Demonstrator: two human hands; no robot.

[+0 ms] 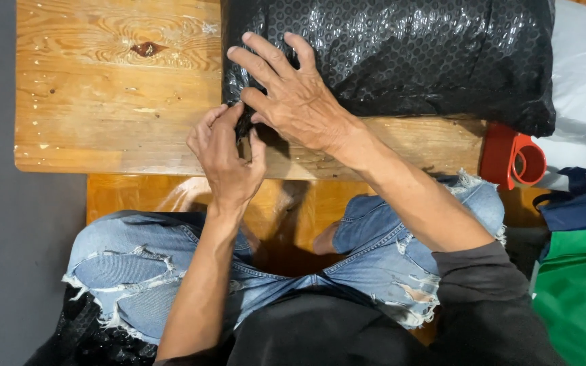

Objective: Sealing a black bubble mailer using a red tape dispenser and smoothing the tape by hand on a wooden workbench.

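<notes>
Wooden tabletop (103,88) carries a black bubble-wrap parcel (401,54) at its far side. Right hand (293,95) lies spread, fingers apart, on the parcel's corner; left hand (225,152) pinches that corner's edge shut.

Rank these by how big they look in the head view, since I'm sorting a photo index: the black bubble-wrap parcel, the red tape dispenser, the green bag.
1. Black bubble-wrap parcel, clearly largest.
2. Green bag, though the frame edge cuts it off.
3. Red tape dispenser, smallest.
</notes>
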